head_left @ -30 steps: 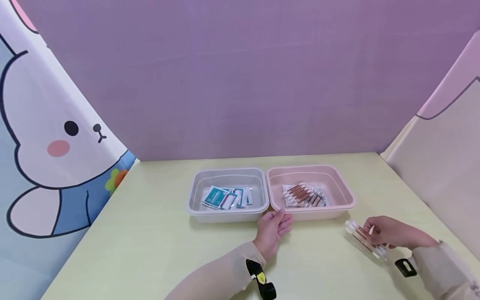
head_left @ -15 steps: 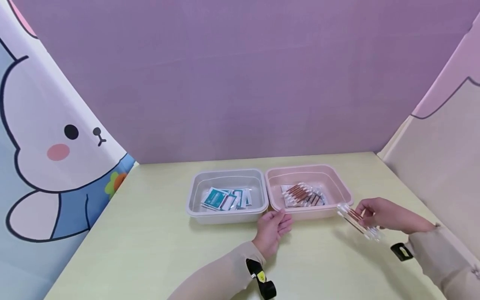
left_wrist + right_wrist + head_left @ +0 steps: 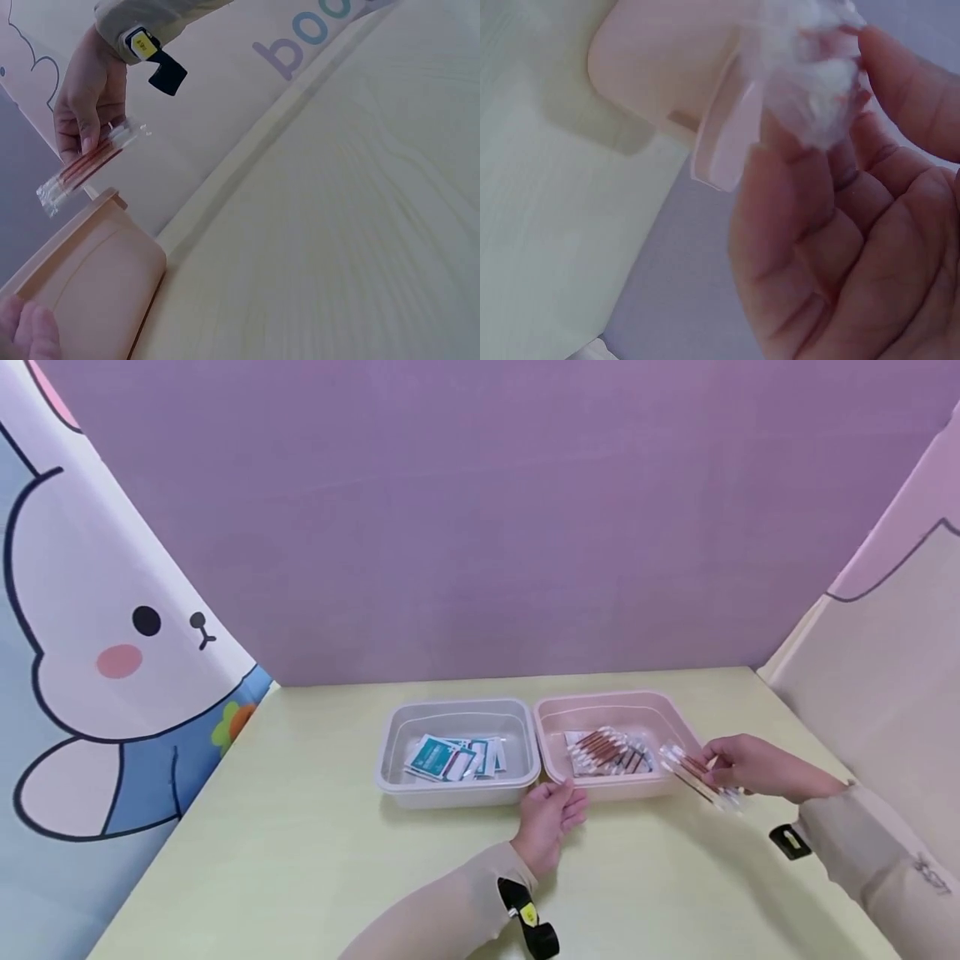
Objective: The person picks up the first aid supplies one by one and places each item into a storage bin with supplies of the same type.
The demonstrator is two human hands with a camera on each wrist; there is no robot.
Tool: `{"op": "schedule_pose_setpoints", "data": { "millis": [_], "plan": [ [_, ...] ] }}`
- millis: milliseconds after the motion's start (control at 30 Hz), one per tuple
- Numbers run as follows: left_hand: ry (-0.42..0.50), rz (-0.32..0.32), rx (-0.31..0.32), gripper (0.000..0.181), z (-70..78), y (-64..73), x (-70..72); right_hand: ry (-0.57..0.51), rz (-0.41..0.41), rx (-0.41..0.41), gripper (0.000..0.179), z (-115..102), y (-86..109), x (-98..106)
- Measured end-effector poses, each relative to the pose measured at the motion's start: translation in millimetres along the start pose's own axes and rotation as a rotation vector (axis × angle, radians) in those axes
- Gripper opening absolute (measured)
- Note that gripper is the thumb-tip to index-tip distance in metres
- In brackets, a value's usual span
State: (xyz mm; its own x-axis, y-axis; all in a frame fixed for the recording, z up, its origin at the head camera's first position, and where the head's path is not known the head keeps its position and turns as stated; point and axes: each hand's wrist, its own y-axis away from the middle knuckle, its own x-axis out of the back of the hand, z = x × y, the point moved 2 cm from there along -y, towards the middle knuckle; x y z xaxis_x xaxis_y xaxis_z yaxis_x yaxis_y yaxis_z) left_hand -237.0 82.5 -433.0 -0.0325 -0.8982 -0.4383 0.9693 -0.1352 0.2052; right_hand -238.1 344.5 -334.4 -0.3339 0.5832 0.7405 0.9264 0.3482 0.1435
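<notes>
Bent fingers and thumb of my right hand [image 3: 757, 766] pinch a clear packet of cotton swabs with reddish-brown sticks [image 3: 693, 777]. The packet hangs tilted over the right front corner of the pink bin [image 3: 600, 788]; in the left wrist view, the swab packet [image 3: 90, 169] shows just above the rim. More swab packets [image 3: 603, 750] lie in a heap inside this bin. My left hand [image 3: 546, 827] rests palm up against the pink bin's front, close to where the two bins meet, fingers loosely bent and holding nothing. Up close in the right wrist view, the packet is blurred.
A pale grey bin [image 3: 457, 795] stands against the pink one on its left, with several teal-and-white sachets [image 3: 442, 757] inside. Both sit on a light wood-grain table [image 3: 300, 827]. Behind rises a purple backdrop [image 3: 480, 527], and cartoon-printed cloths [image 3: 82, 635] flank the sides.
My right hand has lifted the swab packet from low over the table at the right and carried it up and left to the pink bin's corner. The left hand stays put.
</notes>
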Motion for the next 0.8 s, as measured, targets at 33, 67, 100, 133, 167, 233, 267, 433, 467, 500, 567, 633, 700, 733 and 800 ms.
{"op": "schedule_pose_setpoints", "data": {
  "millis": [33, 67, 100, 133, 167, 233, 267, 433, 467, 500, 567, 633, 700, 733, 800],
  "plan": [
    [-0.011, 0.001, -0.004, 0.011, 0.1, -0.3, -0.9, 0.004, 0.006, 0.008, 0.008, 0, -2.0, 1],
    [-0.014, 0.005, -0.001, 0.011, 0.4, -0.5, -1.8, 0.006, 0.014, 0.019, 0.009, 0, -4.2, 2],
    [-0.021, 0.006, -0.002, 0.011, 0.2, -0.8, -2.4, 0.009, 0.025, 0.031, 0.009, -1, -6.6, 2],
    [-0.022, 0.009, 0.0, 0.011, 0.6, -0.8, -2.9, 0.015, 0.038, 0.043, 0.01, -1, -9.3, 2],
    [-0.024, 0.01, -0.002, 0.011, 0.9, -0.7, -3.1, 0.018, 0.051, 0.051, 0.011, -2, -12.2, 2],
    [-0.02, 0.017, -0.003, 0.011, 1.4, -0.4, -3.0, 0.035, 0.08, 0.063, 0.012, -4, -18.7, 2],
    [-0.015, 0.02, 0.0, 0.01, 1.3, -0.3, -3.0, 0.051, 0.093, 0.064, 0.012, -5, -22.4, 1],
    [0.008, 0.011, 0.002, 0.009, 1.5, 1.1, -3.0, 0.14, 0.133, 0.053, 0.014, -12, -41.7, -1],
    [0.016, 0.009, 0.004, 0.008, 1.6, 1.4, -3.1, 0.157, 0.137, 0.052, 0.015, -15, -46.0, -1],
    [0.021, 0.008, 0.005, 0.008, 1.8, 1.6, -3.1, 0.172, 0.139, 0.057, 0.015, -18, -50.2, -1],
    [0.031, 0.004, 0.006, 0.008, 2.0, 1.7, -3.2, 0.199, 0.141, 0.07, 0.015, -24, -58.4, 0],
    [0.038, 0.001, 0.007, 0.008, 2.7, 1.6, -3.3, 0.215, 0.135, 0.08, 0.016, -31, -66.1, 0],
    [0.039, -0.005, 0.003, 0.008, 3.6, 1.2, -3.4, 0.21, 0.116, 0.073, 0.017, -38, -73.4, 0],
    [0.039, -0.007, 0.001, 0.008, 3.8, 1.0, -3.2, 0.206, 0.105, 0.062, 0.017, -41, -76.8, -1],
    [0.04, -0.009, -0.004, 0.007, 4.7, 0.8, -2.8, 0.199, 0.081, 0.039, 0.018, -46, -83.8, -1]
  ]
}}
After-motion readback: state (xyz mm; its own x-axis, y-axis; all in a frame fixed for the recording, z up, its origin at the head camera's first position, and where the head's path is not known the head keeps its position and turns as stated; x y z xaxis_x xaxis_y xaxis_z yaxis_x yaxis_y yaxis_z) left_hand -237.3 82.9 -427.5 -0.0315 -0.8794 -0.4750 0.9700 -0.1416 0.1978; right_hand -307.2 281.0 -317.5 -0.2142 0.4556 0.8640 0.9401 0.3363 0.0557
